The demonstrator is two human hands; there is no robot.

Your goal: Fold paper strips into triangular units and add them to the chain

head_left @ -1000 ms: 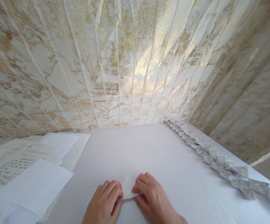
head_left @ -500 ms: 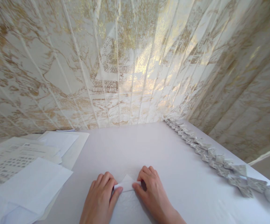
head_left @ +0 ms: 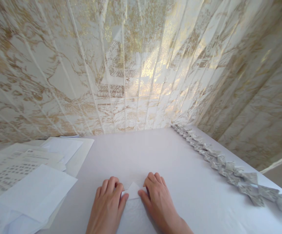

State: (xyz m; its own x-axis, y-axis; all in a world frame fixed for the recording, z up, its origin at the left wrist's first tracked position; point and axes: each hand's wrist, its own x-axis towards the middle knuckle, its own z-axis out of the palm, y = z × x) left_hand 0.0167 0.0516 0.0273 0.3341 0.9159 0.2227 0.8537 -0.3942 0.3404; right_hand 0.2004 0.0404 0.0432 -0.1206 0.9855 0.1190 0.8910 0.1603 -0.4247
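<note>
A small folded piece of white paper [head_left: 133,191] lies on the white table at the bottom middle, its pointed tip facing away from me. My left hand [head_left: 108,201] pinches its left end, with the thumb on the near side and curled fingers behind. At the other end, my right hand [head_left: 158,200] grips the paper the same way, thumb and forefinger close together. Only the middle part and the peak of the paper show; both ends are covered by my fingers.
Loose sheets of paper [head_left: 37,193], some printed, are piled at the left of the table [head_left: 131,152]. Along the right edge runs a long row of folded grey paper pieces [head_left: 228,169]. A patterned white and gold curtain [head_left: 131,81] hangs behind the table.
My left hand has shifted slightly right and its fingers have moved further over the paper's left end. The right hand has barely moved.
</note>
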